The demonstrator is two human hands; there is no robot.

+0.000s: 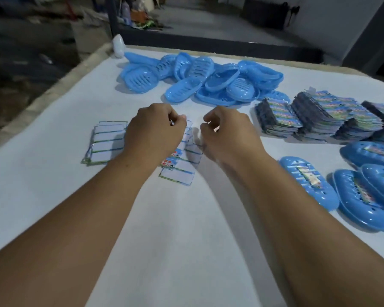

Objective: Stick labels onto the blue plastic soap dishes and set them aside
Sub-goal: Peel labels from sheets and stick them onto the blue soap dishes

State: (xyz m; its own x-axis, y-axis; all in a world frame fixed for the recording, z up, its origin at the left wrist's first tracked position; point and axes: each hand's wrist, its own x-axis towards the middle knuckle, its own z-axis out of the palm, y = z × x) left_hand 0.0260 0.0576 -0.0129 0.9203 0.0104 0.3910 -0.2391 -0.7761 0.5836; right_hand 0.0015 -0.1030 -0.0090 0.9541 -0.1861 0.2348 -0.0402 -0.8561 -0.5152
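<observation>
My left hand [152,134] and my right hand [228,135] hover side by side over the middle of the white table [186,229], fingers curled. The left hand pinches a label sheet [182,149] that hangs down from it; the right fingertips pinch a small pale piece [196,135] at that sheet's edge. A heap of unlabelled blue soap dishes [200,78] lies at the far side. Three labelled dishes [308,180] lie at the right. Stacks of printed labels [324,118] stand at the right back.
Peeled white backing sheets [104,140] lie fanned out left of my left hand, and more [177,173] lie under the hands. A white object [119,46] stands at the table's far left corner. The table's padded edge [53,94] runs along the left.
</observation>
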